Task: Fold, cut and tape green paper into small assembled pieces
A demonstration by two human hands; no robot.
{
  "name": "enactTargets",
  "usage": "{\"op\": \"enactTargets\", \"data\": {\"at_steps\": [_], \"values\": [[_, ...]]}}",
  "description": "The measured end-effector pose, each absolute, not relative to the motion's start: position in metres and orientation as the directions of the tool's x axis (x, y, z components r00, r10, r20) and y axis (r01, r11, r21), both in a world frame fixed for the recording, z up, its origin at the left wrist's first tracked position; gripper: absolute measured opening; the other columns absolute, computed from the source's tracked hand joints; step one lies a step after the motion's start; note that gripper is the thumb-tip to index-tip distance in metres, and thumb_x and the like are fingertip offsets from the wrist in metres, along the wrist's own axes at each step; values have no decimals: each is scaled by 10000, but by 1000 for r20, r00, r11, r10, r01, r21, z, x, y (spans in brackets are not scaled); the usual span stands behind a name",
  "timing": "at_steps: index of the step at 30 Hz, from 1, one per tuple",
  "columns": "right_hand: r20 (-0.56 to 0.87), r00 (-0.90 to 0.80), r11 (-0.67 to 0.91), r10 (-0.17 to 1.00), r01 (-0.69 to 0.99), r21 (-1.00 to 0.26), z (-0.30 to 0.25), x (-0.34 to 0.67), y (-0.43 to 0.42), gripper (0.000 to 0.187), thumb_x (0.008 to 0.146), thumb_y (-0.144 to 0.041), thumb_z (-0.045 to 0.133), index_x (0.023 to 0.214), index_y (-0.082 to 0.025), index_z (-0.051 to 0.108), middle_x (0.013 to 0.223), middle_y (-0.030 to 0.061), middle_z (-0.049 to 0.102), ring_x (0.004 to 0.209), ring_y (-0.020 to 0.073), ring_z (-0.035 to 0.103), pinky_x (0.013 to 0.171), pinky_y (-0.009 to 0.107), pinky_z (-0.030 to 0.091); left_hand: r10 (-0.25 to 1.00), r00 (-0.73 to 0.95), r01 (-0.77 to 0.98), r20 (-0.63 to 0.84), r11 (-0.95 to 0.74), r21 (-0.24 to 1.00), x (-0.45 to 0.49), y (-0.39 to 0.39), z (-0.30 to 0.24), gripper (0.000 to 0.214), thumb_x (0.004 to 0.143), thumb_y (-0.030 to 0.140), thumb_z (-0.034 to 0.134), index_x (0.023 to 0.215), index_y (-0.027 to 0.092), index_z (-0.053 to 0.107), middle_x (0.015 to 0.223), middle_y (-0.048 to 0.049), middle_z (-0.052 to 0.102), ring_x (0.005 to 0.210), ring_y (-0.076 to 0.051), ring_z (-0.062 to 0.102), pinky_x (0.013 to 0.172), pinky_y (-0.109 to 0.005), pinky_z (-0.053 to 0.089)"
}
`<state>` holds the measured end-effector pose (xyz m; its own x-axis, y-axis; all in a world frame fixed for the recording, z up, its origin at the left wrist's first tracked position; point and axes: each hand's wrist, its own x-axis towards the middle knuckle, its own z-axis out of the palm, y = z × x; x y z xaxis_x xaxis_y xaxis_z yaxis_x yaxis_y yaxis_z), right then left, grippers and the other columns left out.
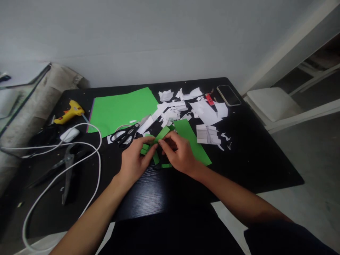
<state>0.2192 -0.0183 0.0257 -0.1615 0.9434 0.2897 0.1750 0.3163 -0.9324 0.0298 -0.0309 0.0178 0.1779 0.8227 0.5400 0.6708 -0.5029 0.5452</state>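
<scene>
My left hand [136, 159] and my right hand [178, 153] meet over the black table [252, 156], both pinching a small folded green paper piece [159, 137]. The fingers of both hands are curled and pressed on the paper. Short green strips [145, 147] lie under my left fingers. A larger green sheet piece [195, 141] lies just right of my right hand. Black-handled scissors [126, 134] rest just beyond my left hand.
A big green sheet [119, 108] lies at the back left. White paper scraps [175, 109] and a folded white piece [208, 134] spread behind. A yellow glue gun [67, 112], white cable [92, 148], pliers [67, 164], red cutter [211, 101], phone [228, 95], and a white chair [271, 102] at the right.
</scene>
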Motion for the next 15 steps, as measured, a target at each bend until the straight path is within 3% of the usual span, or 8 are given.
{"op": "enactTargets", "data": {"at_steps": [7, 15], "values": [[267, -162, 295, 950, 189, -937, 28, 221, -17, 204, 1040, -397, 617, 915, -241, 578, 749, 1, 665, 680, 162, 665, 626, 300, 535, 825, 192, 651, 532, -513, 559, 30, -30, 17, 193, 999, 266, 734, 1190, 234, 737, 1058, -47, 840, 922, -215, 810, 840, -339, 655], [274, -168, 310, 947, 254, -916, 27, 223, -17, 189, 1053, -381, 590, 929, -246, 545, 769, 8, 671, 731, 175, 685, 631, 303, 515, 852, 184, 616, 490, -488, 618, 31, -30, 18, 154, 1003, 255, 722, 1156, 254, 736, 1042, -30, 844, 899, -196, 820, 819, -309, 663]]}}
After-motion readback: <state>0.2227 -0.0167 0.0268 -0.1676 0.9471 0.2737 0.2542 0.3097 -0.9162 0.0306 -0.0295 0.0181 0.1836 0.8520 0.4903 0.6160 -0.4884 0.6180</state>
